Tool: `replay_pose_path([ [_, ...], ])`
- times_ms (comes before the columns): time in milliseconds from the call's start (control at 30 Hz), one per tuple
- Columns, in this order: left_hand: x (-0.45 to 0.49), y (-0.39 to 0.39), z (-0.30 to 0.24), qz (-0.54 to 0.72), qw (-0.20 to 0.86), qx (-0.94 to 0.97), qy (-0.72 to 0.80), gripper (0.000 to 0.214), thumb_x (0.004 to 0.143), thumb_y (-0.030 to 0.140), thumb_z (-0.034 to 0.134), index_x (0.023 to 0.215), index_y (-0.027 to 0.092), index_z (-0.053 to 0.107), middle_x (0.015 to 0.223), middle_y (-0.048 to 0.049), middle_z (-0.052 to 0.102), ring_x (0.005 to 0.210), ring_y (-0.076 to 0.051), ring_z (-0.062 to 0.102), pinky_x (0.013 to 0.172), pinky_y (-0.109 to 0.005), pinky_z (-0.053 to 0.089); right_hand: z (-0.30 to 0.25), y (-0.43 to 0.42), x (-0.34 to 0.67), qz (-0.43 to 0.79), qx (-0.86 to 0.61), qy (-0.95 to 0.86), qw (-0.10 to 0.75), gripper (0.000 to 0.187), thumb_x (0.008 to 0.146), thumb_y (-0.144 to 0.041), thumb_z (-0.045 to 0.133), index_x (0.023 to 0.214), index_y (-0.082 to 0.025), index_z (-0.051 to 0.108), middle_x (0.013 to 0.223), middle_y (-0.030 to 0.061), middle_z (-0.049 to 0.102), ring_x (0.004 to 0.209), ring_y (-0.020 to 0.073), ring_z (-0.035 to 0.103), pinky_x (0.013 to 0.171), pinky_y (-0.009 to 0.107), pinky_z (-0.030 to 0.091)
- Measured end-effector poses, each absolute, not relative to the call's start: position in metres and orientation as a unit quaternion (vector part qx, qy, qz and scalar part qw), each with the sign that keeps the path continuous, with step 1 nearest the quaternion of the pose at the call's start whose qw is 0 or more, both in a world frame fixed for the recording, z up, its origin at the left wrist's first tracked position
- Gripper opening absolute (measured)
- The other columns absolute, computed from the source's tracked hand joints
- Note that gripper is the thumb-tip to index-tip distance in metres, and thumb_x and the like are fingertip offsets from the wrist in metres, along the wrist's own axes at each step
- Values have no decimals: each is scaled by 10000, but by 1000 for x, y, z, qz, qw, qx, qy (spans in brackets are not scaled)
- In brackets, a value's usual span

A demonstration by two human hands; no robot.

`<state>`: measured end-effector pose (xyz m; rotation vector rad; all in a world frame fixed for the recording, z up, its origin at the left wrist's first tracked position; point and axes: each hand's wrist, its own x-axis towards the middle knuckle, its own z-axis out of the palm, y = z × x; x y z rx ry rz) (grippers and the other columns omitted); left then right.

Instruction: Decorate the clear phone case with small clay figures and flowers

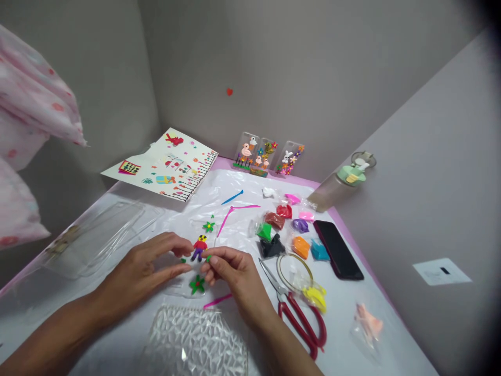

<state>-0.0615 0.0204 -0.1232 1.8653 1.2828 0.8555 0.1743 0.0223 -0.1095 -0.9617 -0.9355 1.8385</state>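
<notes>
A small clay figure [200, 247] with a yellow head, red top and purple legs lies on a clear phone case [178, 288]. My left hand [156, 261] is at its left side, thumb and forefinger apart. Between those fingers a tiny green clay bit [183, 260] rests on the case. My right hand [233, 267] pinches a small green clay piece [209, 258] close to the figure's legs. Green clay flowers sit above and below the figure: one flower [209, 226] has a yellow centre, the other flower [197, 284] a red one.
Bagged clay lumps [274, 220], red-handled scissors [299, 318], a bangle [294, 272] and a phone [338, 250] lie rightward. A bottle [338, 185], decorated cases [266, 155] and a spiral notebook [168, 167] stand behind. Pink tools [235, 210] and a textured clear sheet [195, 339] are near.
</notes>
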Motion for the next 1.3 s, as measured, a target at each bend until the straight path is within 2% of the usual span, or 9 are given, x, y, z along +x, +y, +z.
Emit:
replay_pose_path([
  [167,-46,15,-128,361,405,728,418,199,1004,306,763,1192,373,775,1107,34,784,1029,-177,744,921,-272,544,-112,22,168,732,-375,-397,406,554,783,-540,953,1119,-153,742,735,16,756,627,126,681,649,234,541],
  [367,-39,12,-128,384,423,715,402,109,1008,281,737,1082,320,808,954,31,788,869,-147,752,798,-238,545,-112,15,163,686,-398,-460,399,432,855,-463,876,1126,-162,725,711,-30,673,635,107,615,669,217,503],
  [500,-42,12,-122,408,417,706,402,144,1034,285,694,994,330,825,908,49,794,839,-130,753,798,-212,552,-99,22,167,637,-413,-569,318,283,1008,-442,697,1015,-164,749,747,-3,683,670,111,616,677,206,489],
  [600,-45,13,-115,442,394,676,438,114,1015,331,719,1005,350,830,929,59,807,861,-131,756,812,-191,569,-82,46,173,519,-461,-687,214,383,1125,-333,492,900,-157,746,768,29,732,677,125,652,667,207,503],
  [667,-48,14,-111,472,368,641,480,72,967,385,770,959,345,829,907,63,802,853,-136,752,802,-178,578,-74,70,174,386,-519,-745,165,305,1094,-232,567,868,-155,758,797,38,761,742,145,693,710,217,507],
  [800,-49,16,-107,511,338,593,523,101,922,430,796,913,330,806,840,72,775,783,-128,729,794,-169,583,-76,118,170,275,-559,-771,132,139,1014,-105,679,1022,-163,806,1094,94,811,1044,220,740,929,299,522],
  [933,-50,16,-106,520,333,579,533,112,911,429,792,892,320,801,806,69,761,742,-132,712,795,-190,593,-88,148,159,222,-566,-792,57,88,1031,-165,723,1096,-148,781,1180,91,781,1158,241,728,1062,412,564],
  [1067,-51,17,-106,527,331,568,539,117,904,435,785,899,319,803,808,62,754,749,-143,703,812,-213,600,-92,157,151,198,-559,-805,5,267,1072,-351,724,1243,-147,722,1292,96,724,1193,251,715,1058,484,611],
  [1300,-50,19,-109,526,338,564,540,128,897,439,781,892,313,803,806,49,752,758,-157,703,805,-238,601,-95,161,148,218,-554,-803,20,323,1079,-372,712,1319,-157,695,1333,109,702,1180,252,714,1027,468,626],
])
